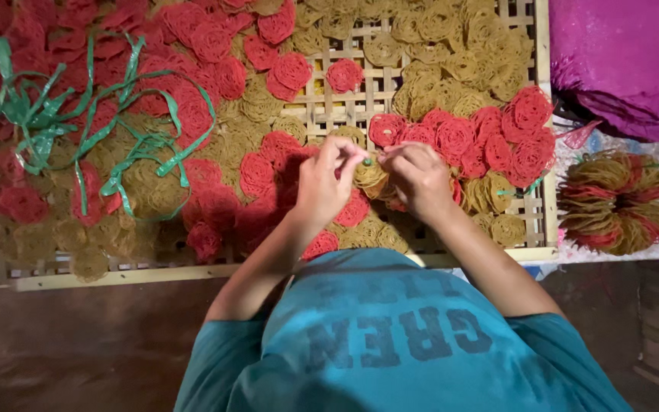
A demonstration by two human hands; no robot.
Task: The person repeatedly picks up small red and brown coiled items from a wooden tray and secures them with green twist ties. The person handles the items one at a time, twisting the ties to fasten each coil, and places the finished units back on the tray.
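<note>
Pinching with both hands over the woven tray [534, 229]: left hand [328, 183] nearly closed, fingertips on a green strip [367, 161] above a yellow noodle bundle [370, 177]; right hand [419, 181] curled, fingertips meeting the left at the same strip, the bundle between the two hands. Both forearms angle inward from a teal shirt [390, 336], elbows out. Bundle sits near the tray's front edge among red and yellow noodle discs [455, 137]. Loose green strips [78, 122] lie far left; a tied stack [615, 202] rests off the tray, right.
</note>
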